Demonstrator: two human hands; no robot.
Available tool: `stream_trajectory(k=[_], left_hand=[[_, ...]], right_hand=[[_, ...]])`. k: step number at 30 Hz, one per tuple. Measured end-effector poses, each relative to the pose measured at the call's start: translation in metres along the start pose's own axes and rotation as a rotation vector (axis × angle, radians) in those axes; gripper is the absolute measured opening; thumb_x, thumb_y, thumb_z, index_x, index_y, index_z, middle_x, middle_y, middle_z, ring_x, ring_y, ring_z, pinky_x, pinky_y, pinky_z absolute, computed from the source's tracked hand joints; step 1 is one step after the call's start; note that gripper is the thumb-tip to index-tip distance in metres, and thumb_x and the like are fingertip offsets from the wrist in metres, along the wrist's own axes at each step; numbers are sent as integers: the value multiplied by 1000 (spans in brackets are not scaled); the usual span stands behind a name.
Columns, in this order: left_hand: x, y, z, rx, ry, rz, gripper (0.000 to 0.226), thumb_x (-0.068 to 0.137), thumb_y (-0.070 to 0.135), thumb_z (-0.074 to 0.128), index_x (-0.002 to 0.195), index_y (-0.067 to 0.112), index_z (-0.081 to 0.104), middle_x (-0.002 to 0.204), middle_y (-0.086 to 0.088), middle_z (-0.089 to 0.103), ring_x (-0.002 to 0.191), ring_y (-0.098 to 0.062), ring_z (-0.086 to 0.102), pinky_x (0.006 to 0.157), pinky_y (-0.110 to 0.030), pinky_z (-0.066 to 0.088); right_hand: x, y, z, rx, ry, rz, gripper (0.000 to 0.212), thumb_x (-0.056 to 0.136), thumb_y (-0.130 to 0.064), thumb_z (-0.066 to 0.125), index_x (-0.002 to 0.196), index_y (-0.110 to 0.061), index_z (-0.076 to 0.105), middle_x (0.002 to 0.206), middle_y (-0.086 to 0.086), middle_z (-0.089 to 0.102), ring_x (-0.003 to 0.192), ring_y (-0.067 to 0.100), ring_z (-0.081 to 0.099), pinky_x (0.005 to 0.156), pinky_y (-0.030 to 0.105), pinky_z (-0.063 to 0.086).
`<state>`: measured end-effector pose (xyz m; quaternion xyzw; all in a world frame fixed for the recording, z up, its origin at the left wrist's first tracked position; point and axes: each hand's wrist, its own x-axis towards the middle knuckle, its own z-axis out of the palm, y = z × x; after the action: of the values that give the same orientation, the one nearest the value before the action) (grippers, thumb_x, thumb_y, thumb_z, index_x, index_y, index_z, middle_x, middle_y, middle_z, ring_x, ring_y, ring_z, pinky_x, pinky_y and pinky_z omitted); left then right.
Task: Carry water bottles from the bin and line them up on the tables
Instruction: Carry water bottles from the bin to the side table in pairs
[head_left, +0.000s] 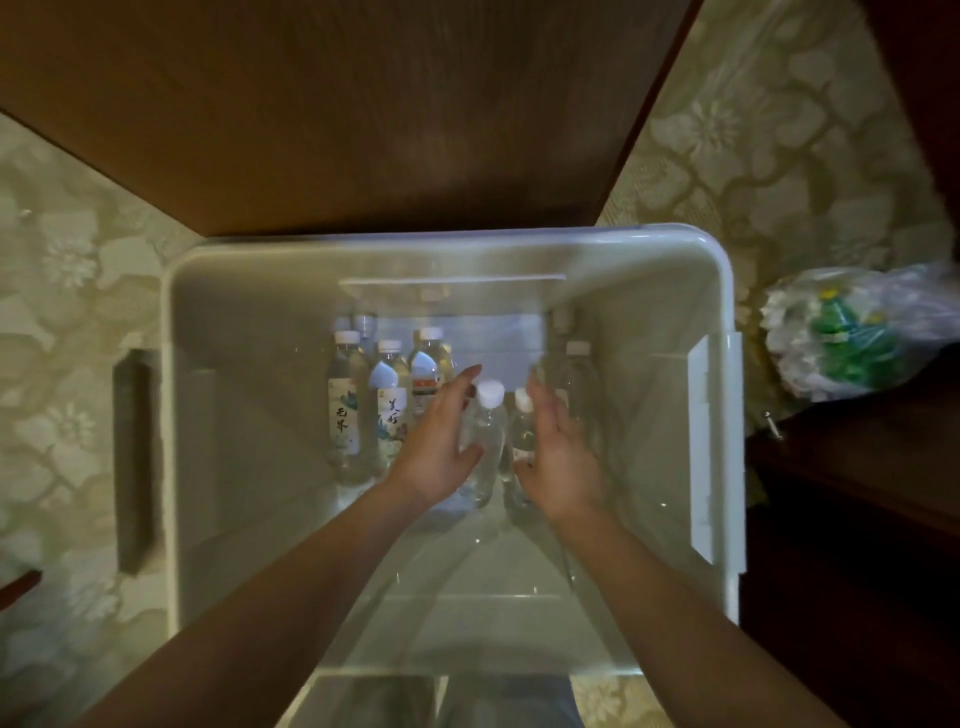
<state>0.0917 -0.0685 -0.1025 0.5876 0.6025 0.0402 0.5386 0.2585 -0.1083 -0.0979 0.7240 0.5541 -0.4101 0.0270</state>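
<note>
A large translucent white bin (187, 415) stands on the floor below me, holding several upright water bottles with white caps. A labelled group (345, 410) stands at the bin's left middle; one more bottle (576, 374) stands at the right. Both my arms reach down into the bin. My left hand (441, 441) lies against the left side of a clear bottle (485, 441), thumb in front of it, fingers straight. My right hand (558, 457) lies beside a second clear bottle (522, 436), fingers extended along its right side.
A dark wooden table (337, 114) lies just beyond the bin. Dark wooden furniture (857, 519) stands at the right. A clear plastic bag with green and white contents (852, 332) lies on the patterned carpet (67, 260) to the bin's right.
</note>
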Motion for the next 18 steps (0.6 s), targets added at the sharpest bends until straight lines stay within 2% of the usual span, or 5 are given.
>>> stream_trajectory(k=[3,5,9,15,18], left_hand=[[-6,-5,5,-6,-8,-47,80,77,8,78,145,24,39,133,2,47,120,-15,53,108,-36,43],[-9,-9,6,-18,-14,-86,73,76,13,80,140,23,46,132,0,53,119,-19,55,105,-43,45],[-20,-10,9,-117,-53,-137,67,77,22,78,131,37,41,129,6,58,117,-17,57,102,-46,48],[-31,-10,12,-188,-80,-119,66,72,36,70,126,52,34,128,10,60,117,-18,59,101,-49,48],[-38,-12,9,-255,-56,-134,69,70,46,70,129,49,36,127,7,62,114,-16,62,99,-48,50]], right_hand=[[-4,1,1,85,24,68,94,80,-18,76,156,-25,20,154,-3,38,132,23,46,89,35,48],[-4,1,0,130,29,70,87,79,-17,77,151,-22,29,149,0,45,127,26,51,88,36,49],[-6,0,2,219,37,71,86,76,-16,79,148,-26,33,145,4,45,119,29,58,85,38,53],[-3,0,5,215,13,78,87,77,-13,78,147,-28,29,143,6,47,122,31,56,89,42,52],[-7,-2,1,211,-6,30,85,78,-10,77,147,-29,30,144,6,45,122,31,55,92,39,51]])
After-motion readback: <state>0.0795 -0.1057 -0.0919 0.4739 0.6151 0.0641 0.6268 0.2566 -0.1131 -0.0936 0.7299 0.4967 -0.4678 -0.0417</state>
